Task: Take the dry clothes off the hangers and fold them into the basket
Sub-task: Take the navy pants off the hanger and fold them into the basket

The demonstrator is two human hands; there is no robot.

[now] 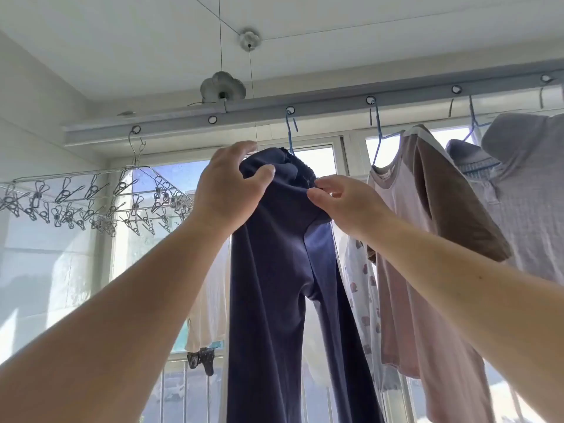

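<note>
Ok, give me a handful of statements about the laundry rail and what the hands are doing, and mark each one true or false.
1. Both hands are on the navy trousers. True: the left hand grips the waistband and the right hand pinches it.
2. The trousers hang from a blue hanger hooked on the rail. True.
3. The metal clip rack is full of socks. False: its clips hold nothing.
4. The pink and brown shirt hangs left of the trousers. False: it hangs to their right.
5. The trousers are already off the rail. False: they are on the hanger.
</note>
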